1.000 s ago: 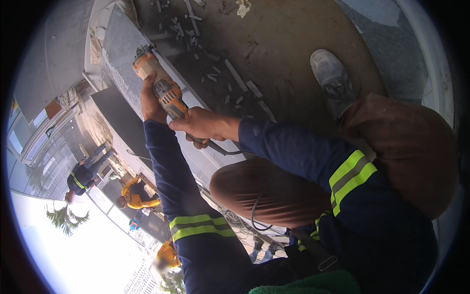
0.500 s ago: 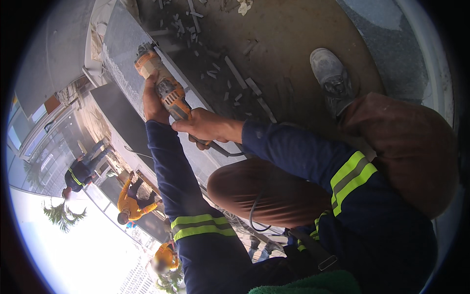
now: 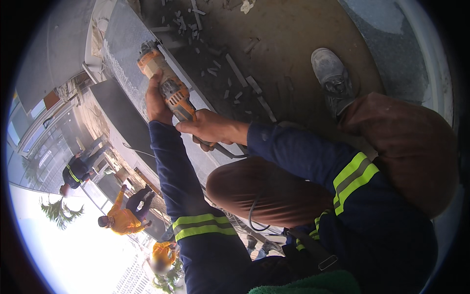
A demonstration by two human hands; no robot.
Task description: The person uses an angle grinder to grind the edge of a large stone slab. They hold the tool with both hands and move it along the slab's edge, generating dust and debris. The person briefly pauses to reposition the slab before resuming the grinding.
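Both my hands are on an orange-and-grey corded power tool point(image 3: 176, 95), dusty and long-bodied. My left hand point(image 3: 157, 100) wraps round its body near the front. Behind it, my right hand point(image 3: 213, 127) grips the rear end, with fingers closed. A dark cord point(image 3: 227, 152) runs out below my right hand. The tool's front end lies at the edge of a pale grey slab point(image 3: 122, 32), which has whitish dust on it. What the front end touches is too small to make out.
Cut grey strips point(image 3: 237, 71) and small chips litter the brown floor to the right of the slab. My dusty shoe point(image 3: 328, 68) stands farther right. A dark panel point(image 3: 120, 110) lies left of the slab. Several people, one in a yellow top point(image 3: 125, 220), are in the left background.
The tool and both hands have shifted slightly right, with the grip unchanged. A background person in a yellow top has changed posture and moved left.
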